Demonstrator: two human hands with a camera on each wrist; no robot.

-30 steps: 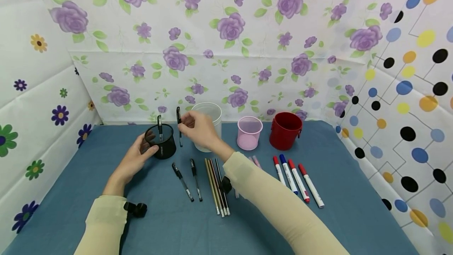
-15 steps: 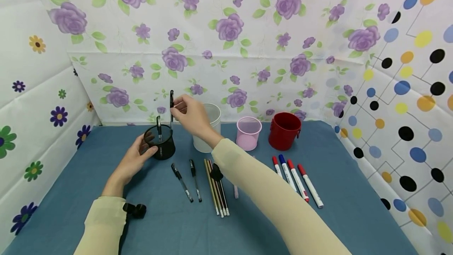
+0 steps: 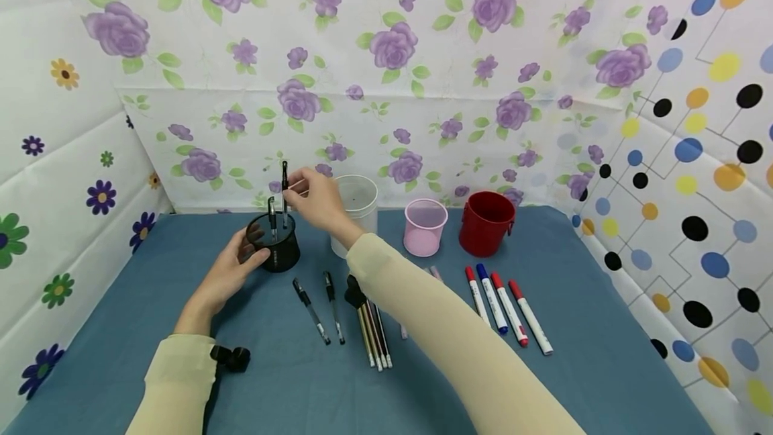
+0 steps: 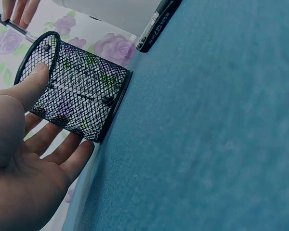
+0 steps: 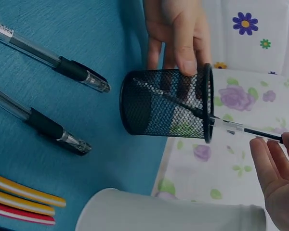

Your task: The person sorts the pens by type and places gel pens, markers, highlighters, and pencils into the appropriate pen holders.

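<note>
A black mesh pen holder [image 3: 282,257] stands upright at the left of the blue cloth. My left hand [image 3: 225,274] holds it from the left, thumb near the rim and fingers along the far side, as the left wrist view shows. One black gel pen [image 3: 272,212] leans inside it. Between thumb and fingertips my right hand [image 3: 320,199] pinches another gel pen [image 3: 285,176] upright, its lower end at the holder's mouth. In the right wrist view this pen's clear barrel [image 5: 229,126] crosses the rim. Two more gel pens, one left [image 3: 311,311] and one right [image 3: 334,307], lie in front.
Behind my right forearm stand a white bin [image 3: 365,203], a pink mesh cup [image 3: 423,237] and a red bucket [image 3: 484,237]. Several pencils [image 3: 376,337] lie under the right wrist, partly covered. Red and blue capped markers [image 3: 512,307] lie to the right. Patterned cloth walls surround the table.
My right hand has carried the gel pen leftward, raising it and then lowering it to the pen holder's mouth. My left hand and the holder have stayed put.
</note>
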